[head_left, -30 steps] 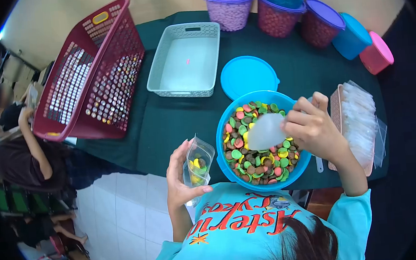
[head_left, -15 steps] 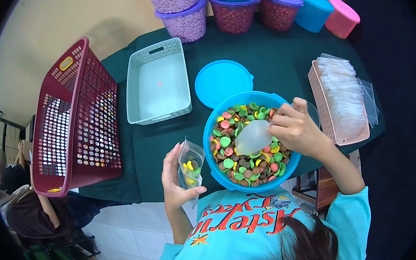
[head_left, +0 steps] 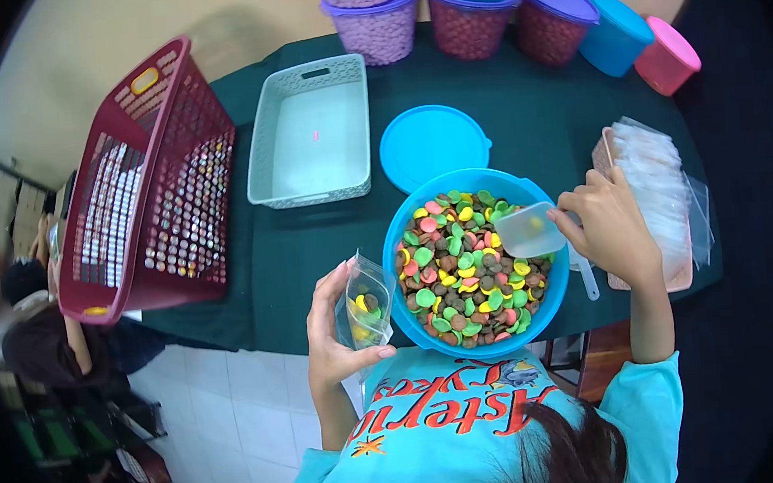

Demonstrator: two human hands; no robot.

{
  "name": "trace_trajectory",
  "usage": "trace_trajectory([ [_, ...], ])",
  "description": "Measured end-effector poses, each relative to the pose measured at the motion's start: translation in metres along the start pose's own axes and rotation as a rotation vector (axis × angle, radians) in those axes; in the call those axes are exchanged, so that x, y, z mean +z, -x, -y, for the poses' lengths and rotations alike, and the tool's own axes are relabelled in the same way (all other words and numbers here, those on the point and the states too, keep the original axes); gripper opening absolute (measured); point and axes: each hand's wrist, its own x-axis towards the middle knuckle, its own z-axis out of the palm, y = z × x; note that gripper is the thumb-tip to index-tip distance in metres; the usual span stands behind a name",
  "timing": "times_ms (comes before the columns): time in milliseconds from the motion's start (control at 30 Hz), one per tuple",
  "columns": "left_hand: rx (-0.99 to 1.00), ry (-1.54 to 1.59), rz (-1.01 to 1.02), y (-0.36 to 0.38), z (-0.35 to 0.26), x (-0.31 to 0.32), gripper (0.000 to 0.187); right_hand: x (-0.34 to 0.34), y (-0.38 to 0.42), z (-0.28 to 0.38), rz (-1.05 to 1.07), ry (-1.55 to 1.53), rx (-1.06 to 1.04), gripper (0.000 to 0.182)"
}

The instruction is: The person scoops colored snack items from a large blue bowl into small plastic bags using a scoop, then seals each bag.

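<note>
Pieces could be spilled from small clear bag [head_left: 367,308] if soft sides are squeezed or tilted; mouth seems open. Cereal [head_left: 467,281] could be dropped over rim of blue bowl [head_left: 397,309] if scoop [head_left: 531,232] is tipped outward. Bag is clasped beside bowl by left hand [head_left: 328,332], thumb and fingers spread only to bag's width. Scoop is pinched above bowl's right side by right hand [head_left: 617,228], fingers closed at its end. Beyond, lid [head_left: 434,147] is laid on worktop [head_left: 314,247].

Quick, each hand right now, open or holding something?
Left hand: holding a clear bag with colourful pieces inside.
Right hand: closed, holding a translucent scoop over the blue bowl.
</note>
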Motion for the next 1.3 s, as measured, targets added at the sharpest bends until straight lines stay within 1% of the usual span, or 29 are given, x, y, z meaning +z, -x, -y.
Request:
trace_trajectory([
  [100,-0.013,-0.048,-0.089,0.014,-0.004,0.002,0.1,0.004,-0.013,-0.007,0.019,0.02,-0.089,0.023],
  [167,-0.028,-0.055,-0.154,0.025,-0.005,0.004,0.1,0.001,-0.021,-0.011,0.07,-0.033,-0.144,0.022],
  [200,-0.038,-0.056,-0.184,0.03,-0.005,0.005,0.099,0.003,-0.023,-0.012,0.156,-0.077,-0.172,0.022],
  [233,-0.039,-0.062,-0.212,0.034,-0.006,0.006,0.099,0.006,-0.024,-0.012,0.158,-0.079,-0.201,0.022],
  [300,-0.031,-0.083,-0.241,0.042,-0.006,0.009,0.099,0.012,-0.026,-0.011,0.129,-0.103,-0.203,0.023],
  [333,-0.034,-0.088,-0.258,0.045,-0.006,0.011,0.099,0.007,-0.028,-0.009,0.194,-0.079,-0.183,0.022],
  [367,-0.032,-0.089,-0.264,0.047,-0.006,0.013,0.099,0.011,-0.027,-0.006,0.195,-0.082,-0.198,0.022],
  [433,-0.03,-0.094,-0.274,0.05,-0.007,0.015,0.099,0.026,-0.021,0.001,0.074,-0.117,-0.21,0.021],
  [500,-0.027,-0.111,-0.259,0.05,-0.008,0.016,0.098,0.036,-0.018,0.012,0.061,-0.144,-0.207,0.018],
  [567,-0.023,-0.105,-0.251,0.048,-0.006,0.016,0.098,0.04,-0.016,0.024,-0.024,-0.206,-0.147,0.018],
  [700,-0.028,-0.075,-0.212,0.04,-0.006,0.015,0.098,0.054,-0.012,0.038,-0.049,-0.226,-0.133,0.019],
  [767,-0.027,-0.059,-0.178,0.034,-0.004,0.014,0.098,0.059,-0.011,0.046,-0.036,-0.242,-0.096,0.02],
  [833,-0.026,-0.043,-0.142,0.028,-0.002,0.013,0.098,0.067,-0.01,0.05,-0.011,-0.332,-0.095,0.021],
  [867,-0.023,-0.043,-0.122,0.025,-0.001,0.012,0.099,0.065,-0.012,0.051,0.071,-0.371,-0.046,0.023],
  [900,-0.018,-0.043,-0.102,0.022,0.0,0.011,0.099,0.065,-0.013,0.051,0.064,-0.368,-0.026,0.023],
  [967,0.022,-0.05,-0.045,0.015,0.005,0.007,0.098,0.068,-0.012,0.048,0.102,-0.507,-0.011,0.023],
  [1000,0.058,-0.061,-0.009,0.011,0.006,0.005,0.098,0.066,-0.012,0.047,0.093,-0.504,0.005,0.023],
  [1067,0.101,-0.065,0.045,0.002,0.006,0.005,0.097,0.063,-0.011,0.045,0.151,-0.584,0.034,0.022],
  [1133,0.178,-0.101,0.103,-0.007,0.001,0.005,0.094,0.056,-0.005,0.042,0.112,-0.58,0.049,0.022],
  [1200,0.168,-0.085,0.106,-0.01,0.005,0.006,0.095,0.042,-0.001,0.042,0.074,-0.577,0.062,0.022],
  [1267,0.156,-0.07,0.112,-0.014,0.006,0.007,0.096,0.02,0.004,0.042,0.028,-0.477,0.107,0.023],
  [1300,0.161,-0.098,0.131,-0.016,0.006,0.008,0.097,0.009,0.004,0.042,0.02,-0.474,0.123,0.023],
])
